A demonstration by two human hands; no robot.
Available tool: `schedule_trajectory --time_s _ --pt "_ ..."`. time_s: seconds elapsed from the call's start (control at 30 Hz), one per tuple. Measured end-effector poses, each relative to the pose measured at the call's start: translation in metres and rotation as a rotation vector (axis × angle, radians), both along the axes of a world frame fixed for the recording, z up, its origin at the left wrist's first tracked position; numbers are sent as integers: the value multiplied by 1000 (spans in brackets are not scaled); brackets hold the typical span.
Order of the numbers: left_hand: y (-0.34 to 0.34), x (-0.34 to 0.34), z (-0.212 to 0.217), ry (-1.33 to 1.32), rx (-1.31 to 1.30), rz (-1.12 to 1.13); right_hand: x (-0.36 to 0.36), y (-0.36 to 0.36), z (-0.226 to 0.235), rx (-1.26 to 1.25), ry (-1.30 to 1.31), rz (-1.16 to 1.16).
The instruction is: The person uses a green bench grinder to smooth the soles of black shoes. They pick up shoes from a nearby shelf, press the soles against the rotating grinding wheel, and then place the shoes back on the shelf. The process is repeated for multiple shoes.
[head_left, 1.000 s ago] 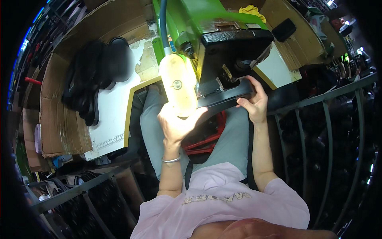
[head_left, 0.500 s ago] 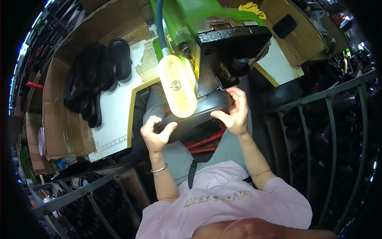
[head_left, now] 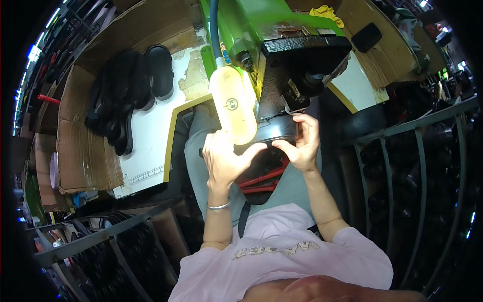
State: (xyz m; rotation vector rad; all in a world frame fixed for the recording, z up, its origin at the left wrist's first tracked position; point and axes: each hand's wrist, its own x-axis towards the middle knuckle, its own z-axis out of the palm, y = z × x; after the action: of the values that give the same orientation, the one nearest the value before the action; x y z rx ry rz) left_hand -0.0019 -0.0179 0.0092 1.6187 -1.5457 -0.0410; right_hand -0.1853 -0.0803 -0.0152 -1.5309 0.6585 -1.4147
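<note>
Between my hands is a black shoe sole [head_left: 275,132], its curved side shining under the lamp. The far edge meets the underside of the machine's dark head [head_left: 282,65]. My right hand [head_left: 305,146] grips the sole's right end, thumb on the near side and fingers curled around the far side. On the left part, my left hand [head_left: 223,158] closes around the sole with its thumb pointing right; its fingertips are partly hidden behind the yellow oval lamp [head_left: 234,108].
A white worktop with yellow edging [head_left: 146,151] carries several black soles or shoes [head_left: 118,90] inside a cardboard surround [head_left: 83,161]. Another cardboard box [head_left: 382,55] stands right, with a yellow cloth [head_left: 328,14] nearby. Metal rails [head_left: 387,176] flank me, and red bars [head_left: 261,181] lie below.
My left hand has moved right along the sole, nearer my right hand, and its back now faces up more. The right hand keeps its grip. The whole view has shifted slightly.
</note>
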Motion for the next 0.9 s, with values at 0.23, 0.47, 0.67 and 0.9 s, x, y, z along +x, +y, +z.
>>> schedule_trajectory --time_s 0.23,0.47,0.67,0.9 --pt "2 -2 5 96 -61 -9 1 -2 -4 80 -29 54" --pt "41 -26 -85 652 58 182 13 1 -15 64 71 -11" --pt "39 -76 -98 1084 -122 62 26 13 -3 -60 245 -19" --pt "43 -4 -87 586 4 -120 -59 10 76 -144 520 9"
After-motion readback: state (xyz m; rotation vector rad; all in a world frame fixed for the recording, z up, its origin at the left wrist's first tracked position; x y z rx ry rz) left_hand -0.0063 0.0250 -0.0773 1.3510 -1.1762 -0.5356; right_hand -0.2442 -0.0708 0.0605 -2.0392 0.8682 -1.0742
